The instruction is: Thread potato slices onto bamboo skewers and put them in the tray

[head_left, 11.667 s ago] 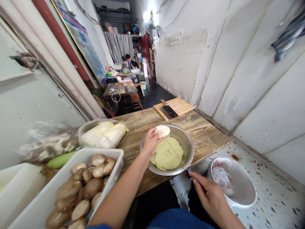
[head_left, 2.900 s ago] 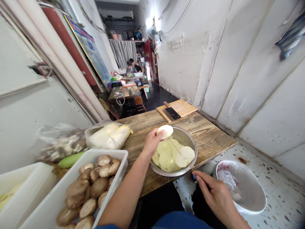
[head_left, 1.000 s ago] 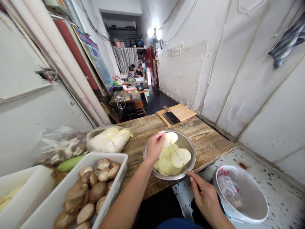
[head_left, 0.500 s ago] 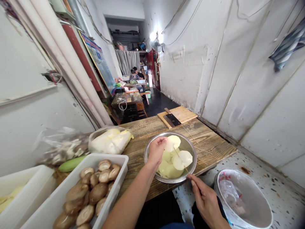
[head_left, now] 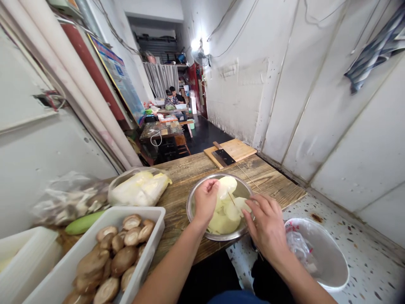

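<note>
My left hand (head_left: pixel 205 200) pinches the edge of a thin, pale potato slice (head_left: pixel 228 184) above the metal bowl (head_left: pixel 190 207). A thin wooden skewer (head_left: pixel 232 197) runs through this slice and down toward a second potato slice (head_left: pixel 241 204). My right hand (head_left: pixel 266 223) has its thumb and fingers at the right edge of that second slice, and its palm covers the lower part of the skewer. Several more potato slices (head_left: pixel 221 223) lie in the bowl under both hands.
A cleaver (head_left: pixel 224 158) lies on a wooden cutting board (head_left: pixel 242 148) at the table's far edge. Mushrooms (head_left: pixel 123 259) fill a white tub (head_left: pixel 158 223) on the left, near bagged vegetables (head_left: pixel 142 188) and a green vegetable (head_left: pixel 84 222). A lined bin (head_left: pixel 329 261) stands right; people (head_left: pixel 174 97) sit far back.
My right hand has shifted from the skewer's lower end up to the second potato slice. My left hand still holds the upper slice. The view has turned slightly right.
</note>
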A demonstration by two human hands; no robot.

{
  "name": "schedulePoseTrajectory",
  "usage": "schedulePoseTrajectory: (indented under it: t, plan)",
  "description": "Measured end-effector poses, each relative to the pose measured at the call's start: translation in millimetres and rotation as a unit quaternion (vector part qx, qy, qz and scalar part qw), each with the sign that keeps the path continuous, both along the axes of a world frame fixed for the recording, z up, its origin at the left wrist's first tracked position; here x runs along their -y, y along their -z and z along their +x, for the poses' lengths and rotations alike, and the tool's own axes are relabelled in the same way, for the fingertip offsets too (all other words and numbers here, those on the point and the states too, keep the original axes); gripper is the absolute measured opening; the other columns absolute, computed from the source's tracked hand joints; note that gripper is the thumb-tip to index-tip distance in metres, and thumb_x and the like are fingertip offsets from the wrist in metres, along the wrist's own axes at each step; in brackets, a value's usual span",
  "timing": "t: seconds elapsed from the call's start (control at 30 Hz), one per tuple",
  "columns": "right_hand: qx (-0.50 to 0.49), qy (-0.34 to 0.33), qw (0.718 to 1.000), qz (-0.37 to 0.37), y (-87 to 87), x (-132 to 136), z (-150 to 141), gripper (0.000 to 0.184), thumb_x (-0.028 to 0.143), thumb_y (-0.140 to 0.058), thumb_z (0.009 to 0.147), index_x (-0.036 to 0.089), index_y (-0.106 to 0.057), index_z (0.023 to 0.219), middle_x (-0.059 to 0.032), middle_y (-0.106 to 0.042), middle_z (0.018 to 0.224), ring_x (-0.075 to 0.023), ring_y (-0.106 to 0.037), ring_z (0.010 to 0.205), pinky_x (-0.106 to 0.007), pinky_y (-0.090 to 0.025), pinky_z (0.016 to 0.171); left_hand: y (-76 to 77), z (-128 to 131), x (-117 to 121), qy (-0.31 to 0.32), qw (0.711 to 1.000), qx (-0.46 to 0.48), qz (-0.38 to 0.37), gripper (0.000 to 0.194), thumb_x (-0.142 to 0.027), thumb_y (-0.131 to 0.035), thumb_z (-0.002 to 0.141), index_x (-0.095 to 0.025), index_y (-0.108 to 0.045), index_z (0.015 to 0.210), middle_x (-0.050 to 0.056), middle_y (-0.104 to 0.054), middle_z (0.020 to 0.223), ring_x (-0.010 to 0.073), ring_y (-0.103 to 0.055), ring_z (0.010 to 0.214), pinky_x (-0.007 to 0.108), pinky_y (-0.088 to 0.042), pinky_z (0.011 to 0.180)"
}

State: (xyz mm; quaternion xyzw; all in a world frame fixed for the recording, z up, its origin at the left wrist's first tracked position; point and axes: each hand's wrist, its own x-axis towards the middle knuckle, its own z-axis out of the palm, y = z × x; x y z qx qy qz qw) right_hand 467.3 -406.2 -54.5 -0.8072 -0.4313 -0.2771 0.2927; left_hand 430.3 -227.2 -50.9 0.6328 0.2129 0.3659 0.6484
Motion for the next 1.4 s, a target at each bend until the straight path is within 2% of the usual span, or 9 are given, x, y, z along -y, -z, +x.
schedulePoseTrajectory:
  t: [0.07,0.23,0.47,0.63,0.8,0.9,1.0,1.17,1.4]
  plan:
    - [0.014,-0.001,1.0,-0.007,-7.5,-21,3,0.017,0.027,-0.051,0.09,0.018,-0.066,0.093,-0.0091,-0.066,0.102,-0.0264,-0.05,0.108,-0.045,-0.034,0.097,-2.8,0,4,0.003,1.0,-0.001,0.015,0.019,-0.031,-0.063,0.074,-0.015,-0.065,0.083,0.004,-0.068,0.083,0.015,-0.061,0.075,0.024,-0.046,0.069]
    - [0.003,0.011,0.999,-0.037,-1.2,-54,9,0.023,0.023,-0.052,0.09,0.019,-0.061,0.069,-0.0024,-0.063,0.068,-0.0187,-0.054,0.078,-0.042,-0.028,0.094,-5.5,-3,4,0.004,0.999,-0.001,0.035,0.021,-0.032,-0.061,0.075,-0.014,-0.065,0.086,0.005,-0.068,0.083,0.0152,-0.061,0.075,0.024,-0.046,0.069]
    - [-0.02,-0.003,0.998,-0.058,4.1,-52,2,0.024,0.019,-0.052,0.089,0.018,-0.059,0.066,-0.001,-0.062,0.064,-0.0172,-0.053,0.073,-0.04,-0.026,0.091,1.4,-4,-2,-0.019,0.998,-0.032,0.058,0.018,-0.031,-0.06,0.075,-0.015,-0.066,0.082,0.005,-0.068,0.081,0.0159,-0.061,0.075,0.025,-0.045,0.069]
    - [-0.018,0.013,0.997,-0.08,5.8,-53,-1,0.024,0.013,-0.049,0.086,0.017,-0.057,0.064,-0.0021,-0.06,0.062,-0.0178,-0.052,0.071,-0.041,-0.026,0.091,-3.8,-3,4,-0.043,0.988,-0.078,0.128,0.018,-0.029,-0.056,0.077,-0.015,-0.066,0.081,0.006,-0.068,0.08,0.0162,-0.061,0.074,0.026,-0.044,0.069]
    - [-0.019,0.027,0.995,-0.091,5.3,-53,1,0.022,0.011,-0.049,0.082,0.016,-0.056,0.063,-0.0037,-0.059,0.061,-0.0189,-0.053,0.071,-0.042,-0.026,0.091,-9.4,-5,10,0.047,0.977,-0.114,0.173,0.018,-0.029,-0.056,0.076,-0.015,-0.067,0.08,0.004,-0.067,0.073,0.0155,-0.058,0.067,0.025,-0.042,0.063]
    - [-0.021,0.027,0.996,-0.084,4.1,-51,1,0.022,0.011,-0.048,0.083,0.017,-0.056,0.063,-0.0034,-0.059,0.061,-0.0189,-0.053,0.07,-0.043,-0.026,0.092,-8.4,-7,12,0.032,0.969,-0.125,0.211,0.016,-0.028,-0.056,0.076,-0.016,-0.067,0.076,0.002,-0.065,0.07,0.0146,-0.056,0.064,0.024,-0.04,0.06]
    - [-0.024,0.02,0.997,-0.067,3.8,-50,-1,0.023,0.012,-0.048,0.083,0.017,-0.055,0.062,-0.0029,-0.059,0.061,-0.0186,-0.053,0.07,-0.043,-0.026,0.092,-4.2,-6,10,0.011,0.977,-0.112,0.179,0.018,-0.03,-0.057,0.076,-0.016,-0.067,0.078,0.003,-0.066,0.073,0.0151,-0.056,0.067,0.024,-0.041,0.061]
    - [-0.044,0.004,0.999,-0.029,6.1,-50,-5,0.018,0.013,-0.048,0.085,0.016,-0.06,0.071,-0.0031,-0.062,0.066,-0.019,-0.054,0.074,-0.044,-0.026,0.093,3.0,-3,6,0.036,0.997,-0.061,0.041,0.024,-0.037,-0.061,0.073,-0.014,-0.066,0.082,0.004,-0.066,0.074,0.015,-0.058,0.067,0.024,-0.043,0.062]
    - [-0.053,-0.029,0.997,0.044,12.6,-50,-9,0.019,0.011,-0.046,0.086,0.016,-0.06,0.075,-0.0031,-0.063,0.07,-0.0183,-0.056,0.077,-0.043,-0.028,0.091,-0.1,1,9,0.056,0.99,-0.014,-0.126,0.023,-0.036,-0.065,0.066,-0.014,-0.066,0.074,0.001,-0.062,0.062,0.0115,-0.054,0.055,0.022,-0.041,0.053]
